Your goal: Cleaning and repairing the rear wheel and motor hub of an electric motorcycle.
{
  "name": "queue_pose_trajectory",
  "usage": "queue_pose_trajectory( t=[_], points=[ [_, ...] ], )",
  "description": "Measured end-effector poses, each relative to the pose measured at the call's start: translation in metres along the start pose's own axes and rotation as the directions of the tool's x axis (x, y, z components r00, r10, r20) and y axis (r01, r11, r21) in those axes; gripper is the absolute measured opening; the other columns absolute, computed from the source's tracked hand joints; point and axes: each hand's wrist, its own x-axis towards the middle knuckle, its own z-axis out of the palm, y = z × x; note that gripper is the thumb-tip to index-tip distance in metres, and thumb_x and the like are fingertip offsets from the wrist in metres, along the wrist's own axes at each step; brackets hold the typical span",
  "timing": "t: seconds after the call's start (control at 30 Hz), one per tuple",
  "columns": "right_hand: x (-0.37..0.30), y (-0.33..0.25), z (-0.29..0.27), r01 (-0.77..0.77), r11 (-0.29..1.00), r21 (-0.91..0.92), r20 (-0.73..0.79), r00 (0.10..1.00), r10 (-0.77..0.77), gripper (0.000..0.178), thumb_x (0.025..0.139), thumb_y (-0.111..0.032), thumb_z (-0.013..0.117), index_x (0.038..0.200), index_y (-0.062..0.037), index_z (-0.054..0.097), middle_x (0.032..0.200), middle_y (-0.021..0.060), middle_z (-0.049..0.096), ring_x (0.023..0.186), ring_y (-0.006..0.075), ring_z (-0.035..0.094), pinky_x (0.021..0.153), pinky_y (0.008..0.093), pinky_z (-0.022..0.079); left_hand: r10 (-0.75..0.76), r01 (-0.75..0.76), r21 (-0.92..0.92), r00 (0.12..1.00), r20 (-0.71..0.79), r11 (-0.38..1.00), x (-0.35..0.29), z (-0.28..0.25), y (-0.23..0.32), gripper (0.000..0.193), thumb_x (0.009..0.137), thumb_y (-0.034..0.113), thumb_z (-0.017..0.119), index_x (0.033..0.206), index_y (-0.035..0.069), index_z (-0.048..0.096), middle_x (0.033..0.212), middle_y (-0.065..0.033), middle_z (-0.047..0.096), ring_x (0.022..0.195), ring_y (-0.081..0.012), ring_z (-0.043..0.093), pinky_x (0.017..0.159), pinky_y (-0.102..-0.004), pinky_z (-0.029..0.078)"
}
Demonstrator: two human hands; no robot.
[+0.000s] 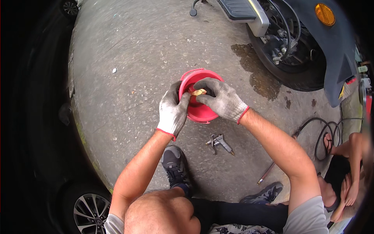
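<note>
A red plastic bucket is in front of me, above the concrete ground. My left hand, in a grey-and-white work glove with red cuff trim, closes round its left rim, thumb inside. Over the opening, my right hand, gloved alike, pinches a small gold-coloured piece between thumb and fingers. The left thumb reaches close to this piece; whether it touches I cannot tell. The piece's exact kind is unclear, and the bucket's contents are partly hidden by my hands. An air blow gun lies on the ground nearer to me.
A motorcycle's wheel stands at the upper right, beside a wet patch. A hose end lies right of the blow gun, and a black hose coils farther right. Another person sits at the right edge. A car wheel is lower left.
</note>
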Motion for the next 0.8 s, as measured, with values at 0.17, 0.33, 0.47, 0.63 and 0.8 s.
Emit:
queue_pose_trajectory(
  t=[0.17,0.33,0.47,0.63,0.8],
  points=[
    [0.001,0.004,-0.005,-0.053,0.966,-0.252,0.110,0.990,0.083,0.032,0.089,-0.036,0.058,0.106,-0.0100,0.066,0.096,0.0165,0.069,0.093,0.0342,0.067,0.082,0.0440,0.053,-0.085,0.075,0.091,0.990,0.116,0.993,-0.009,0.012,0.017,0.036,0.096,0.016,0.054,0.129,-0.001,0.054,0.116,-0.0180,0.065,0.106,-0.0218,0.062,0.092,-0.0337,0.049],
    [-0.007,-0.006,-0.011,0.010,0.689,-0.725,0.267,0.926,0.267,0.023,0.084,-0.023,0.054,0.097,-0.0097,0.067,0.092,0.0127,0.071,0.088,0.0331,0.068,0.077,0.0440,0.054,0.046,-0.062,0.166,0.994,0.096,0.984,-0.007,0.024,0.008,0.036,0.097,0.021,0.054,0.125,-0.001,0.057,0.112,-0.0207,0.066,0.103,-0.0257,0.064,0.090,-0.0354,0.049],
    [-0.019,0.019,-0.002,0.027,0.883,-0.469,0.337,0.929,0.150,0.022,0.085,-0.022,0.053,0.094,-0.0097,0.068,0.089,0.0158,0.070,0.088,0.0330,0.067,0.077,0.0449,0.054,0.024,-0.032,0.199,0.999,0.047,0.979,-0.013,0.036,0.005,0.032,0.096,0.024,0.053,0.116,0.002,0.062,0.101,-0.0238,0.066,0.097,-0.0389,0.064,0.085,-0.0435,0.050],
    [-0.026,0.016,-0.001,-0.043,0.797,-0.602,0.144,0.976,0.161,0.021,0.083,-0.019,0.055,0.094,-0.0093,0.068,0.088,0.0175,0.068,0.085,0.0360,0.066,0.076,0.0476,0.052,0.024,-0.031,0.188,0.999,0.038,0.982,-0.014,0.038,-0.003,0.034,0.097,0.026,0.052,0.118,0.001,0.062,0.101,-0.0244,0.066,0.096,-0.0393,0.064,0.084,-0.0434,0.050],
    [-0.030,0.023,0.007,0.079,0.890,-0.448,0.302,0.951,0.068,0.021,0.081,-0.017,0.055,0.095,-0.0103,0.069,0.083,0.0159,0.069,0.082,0.0338,0.068,0.075,0.0463,0.054,-0.019,0.006,0.184,0.998,0.066,0.983,-0.016,0.036,-0.001,0.035,0.097,0.027,0.051,0.118,0.001,0.061,0.101,-0.0250,0.066,0.096,-0.0391,0.065,0.084,-0.0427,0.050]
  ],
)
